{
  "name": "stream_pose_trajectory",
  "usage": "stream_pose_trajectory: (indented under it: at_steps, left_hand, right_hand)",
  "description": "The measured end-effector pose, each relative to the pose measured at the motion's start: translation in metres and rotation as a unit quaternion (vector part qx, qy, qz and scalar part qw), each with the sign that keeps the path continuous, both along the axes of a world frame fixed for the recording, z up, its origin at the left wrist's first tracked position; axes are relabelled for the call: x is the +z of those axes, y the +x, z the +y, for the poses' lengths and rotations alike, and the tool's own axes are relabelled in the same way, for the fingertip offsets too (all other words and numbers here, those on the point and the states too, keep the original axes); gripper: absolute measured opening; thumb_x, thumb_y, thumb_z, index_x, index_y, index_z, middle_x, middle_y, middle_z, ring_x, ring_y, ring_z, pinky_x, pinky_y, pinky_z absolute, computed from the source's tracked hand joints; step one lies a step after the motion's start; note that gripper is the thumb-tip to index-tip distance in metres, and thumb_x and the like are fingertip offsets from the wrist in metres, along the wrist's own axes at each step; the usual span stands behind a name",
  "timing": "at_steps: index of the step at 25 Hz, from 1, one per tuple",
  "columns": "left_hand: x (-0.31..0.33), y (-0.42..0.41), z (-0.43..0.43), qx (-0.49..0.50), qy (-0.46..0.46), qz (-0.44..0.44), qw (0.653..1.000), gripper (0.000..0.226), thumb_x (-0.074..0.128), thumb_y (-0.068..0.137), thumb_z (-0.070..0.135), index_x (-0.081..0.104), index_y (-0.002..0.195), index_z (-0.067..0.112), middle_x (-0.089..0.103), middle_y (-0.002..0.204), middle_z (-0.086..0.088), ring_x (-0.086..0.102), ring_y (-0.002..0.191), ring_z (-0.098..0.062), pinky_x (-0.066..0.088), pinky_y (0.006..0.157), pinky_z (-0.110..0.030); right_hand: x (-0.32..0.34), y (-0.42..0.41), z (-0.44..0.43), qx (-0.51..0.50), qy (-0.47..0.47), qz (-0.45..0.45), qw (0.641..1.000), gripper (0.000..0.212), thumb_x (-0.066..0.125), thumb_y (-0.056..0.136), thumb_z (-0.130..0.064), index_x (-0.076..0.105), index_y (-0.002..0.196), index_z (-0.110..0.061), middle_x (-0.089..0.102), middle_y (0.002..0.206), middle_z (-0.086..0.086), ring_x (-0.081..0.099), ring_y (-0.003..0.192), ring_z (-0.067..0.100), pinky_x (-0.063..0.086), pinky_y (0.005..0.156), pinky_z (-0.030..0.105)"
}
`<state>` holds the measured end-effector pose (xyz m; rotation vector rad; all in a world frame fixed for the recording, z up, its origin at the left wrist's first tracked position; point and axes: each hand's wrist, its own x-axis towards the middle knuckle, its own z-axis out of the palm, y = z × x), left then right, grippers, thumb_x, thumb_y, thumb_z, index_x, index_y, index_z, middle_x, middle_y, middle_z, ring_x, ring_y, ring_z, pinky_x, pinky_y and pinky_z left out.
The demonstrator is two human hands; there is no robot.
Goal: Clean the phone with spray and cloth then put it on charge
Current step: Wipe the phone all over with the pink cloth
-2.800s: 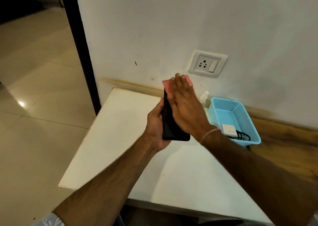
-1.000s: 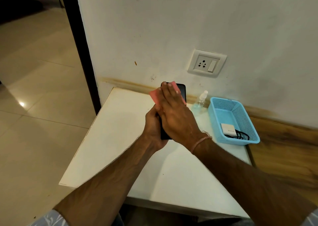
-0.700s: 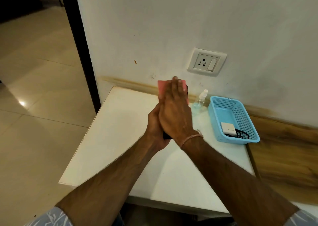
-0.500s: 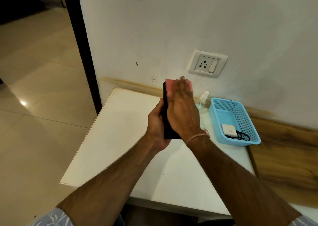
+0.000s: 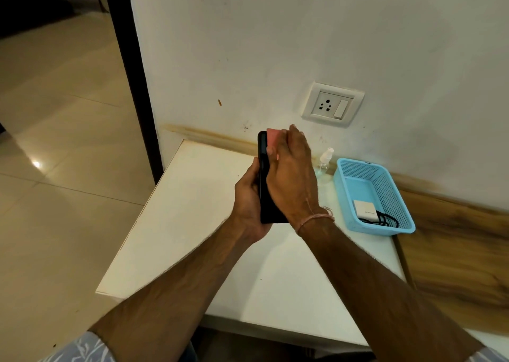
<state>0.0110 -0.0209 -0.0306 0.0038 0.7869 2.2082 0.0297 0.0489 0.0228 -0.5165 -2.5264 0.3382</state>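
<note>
Left hand (image 5: 249, 196): left of the blue basket (image 5: 355, 163), raised above the tabletop (image 5: 192, 224); its fingers and thumb are wrapped round the lower half of the phone, clamped on it.
Phone (image 5: 264, 168): black, held upright and edge-on to the camera, left of the basket and clear of the tabletop.
Right hand (image 5: 292, 177): between the phone and the basket, laid flat against the phone's right face; its fingers (image 5: 298, 144) are straight and close together, pressing the cloth to the phone.
Cloth (image 5: 273, 138): pink, sandwiched between the right palm and the phone, one corner showing at the phone's top end.
Spray bottle (image 5: 325, 163): clear with a white nozzle, standing just beside the basket's far left corner, against the wall.
Basket contents: a white charger block (image 5: 365, 210) with a black cable (image 5: 385, 219) coiled beside it, at the basket's near end.
Wall socket (image 5: 332, 104): white plate on the wall, above the basket and a little to its left.
Basket: on the tabletop's far right corner.
</note>
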Motion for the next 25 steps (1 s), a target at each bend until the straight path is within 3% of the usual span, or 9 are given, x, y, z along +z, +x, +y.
stream_pose_trajectory:
  at_steps: [2,4,8,11,15,17,19,23,25]
  left_hand:
    - [0.0,-0.001,0.0,0.011,-0.006,0.001,1.0,0.049,0.042,0.1,0.056,0.077,0.113,0.024,0.074,0.117,-0.011,0.073,0.102,-0.03,0.06,0.079,-0.041]
    - [0.0,0.001,0.002,0.007,-0.016,0.008,1.0,0.05,0.04,0.1,0.057,0.076,0.114,0.024,0.073,0.119,-0.011,0.073,0.102,-0.03,0.06,0.079,-0.041]
    - [0.002,0.003,0.0,0.003,-0.031,0.023,0.999,0.05,0.043,0.099,0.058,0.073,0.12,0.023,0.072,0.121,-0.011,0.071,0.107,-0.03,0.059,0.081,-0.041]
    - [0.004,0.003,-0.001,-0.006,-0.001,0.031,0.999,0.048,0.044,0.1,0.054,0.072,0.121,0.021,0.073,0.115,-0.011,0.073,0.097,-0.027,0.06,0.074,-0.04]
    - [0.0,0.011,0.004,-0.019,-0.013,0.048,0.999,0.049,0.04,0.101,0.055,0.073,0.119,0.023,0.074,0.112,-0.012,0.074,0.092,-0.029,0.06,0.073,-0.044]
    - [0.0,0.01,0.001,-0.016,-0.006,0.043,0.999,0.048,0.043,0.1,0.055,0.074,0.118,0.022,0.074,0.115,-0.011,0.074,0.098,-0.027,0.06,0.075,-0.039]
    - [0.002,0.006,-0.001,-0.017,0.002,0.037,0.999,0.049,0.045,0.099,0.056,0.072,0.121,0.021,0.073,0.117,-0.012,0.072,0.102,-0.028,0.059,0.078,-0.04]
    - [0.002,0.007,0.001,-0.018,0.0,0.04,0.999,0.049,0.041,0.101,0.056,0.074,0.117,0.024,0.074,0.114,-0.012,0.073,0.096,-0.031,0.059,0.079,-0.049]
    - [0.002,0.005,-0.001,-0.015,0.007,0.033,0.999,0.048,0.044,0.1,0.055,0.074,0.118,0.022,0.074,0.114,-0.011,0.073,0.1,-0.028,0.06,0.077,-0.041]
  right_hand:
    - [0.001,0.004,0.002,0.022,0.077,0.055,0.995,0.028,0.051,0.097,-0.03,0.05,0.121,-0.016,0.054,0.122,0.014,0.05,0.112,0.035,0.051,0.09,0.048]
    - [0.006,0.005,0.014,0.054,0.073,0.105,0.99,0.017,0.056,0.095,-0.027,0.052,0.11,-0.021,0.059,0.106,0.01,0.054,0.096,0.029,0.052,0.081,0.042]
    - [0.003,0.011,0.017,0.118,0.073,0.046,0.989,0.032,0.056,0.095,-0.029,0.061,0.123,-0.013,0.06,0.119,0.007,0.051,0.107,0.024,0.039,0.092,0.027]
    - [0.008,0.018,0.045,0.192,0.103,0.012,0.976,0.035,0.058,0.092,-0.026,0.058,0.126,-0.016,0.054,0.122,0.005,0.046,0.109,0.02,0.041,0.091,0.025]
    - [0.015,0.009,0.041,0.057,0.048,0.062,0.995,0.027,0.054,0.095,-0.029,0.065,0.115,-0.016,0.055,0.109,0.005,0.047,0.099,0.02,0.044,0.084,0.029]
    - [0.008,0.009,0.025,0.119,0.093,0.067,0.986,0.024,0.055,0.095,-0.028,0.066,0.112,-0.015,0.056,0.107,0.005,0.048,0.098,0.019,0.039,0.081,0.023]
    - [0.009,0.016,0.029,0.207,0.13,0.038,0.969,0.025,0.057,0.093,-0.022,0.066,0.114,-0.011,0.06,0.106,0.008,0.052,0.097,0.022,0.044,0.079,0.025]
    - [0.025,0.009,0.038,0.064,0.094,0.036,0.993,0.022,0.055,0.092,-0.016,0.066,0.107,-0.004,0.061,0.095,0.014,0.054,0.09,0.028,0.05,0.078,0.038]
    - [0.021,0.008,0.019,0.106,0.096,0.035,0.989,0.02,0.056,0.091,-0.014,0.067,0.105,-0.005,0.061,0.094,0.013,0.054,0.09,0.027,0.047,0.075,0.034]
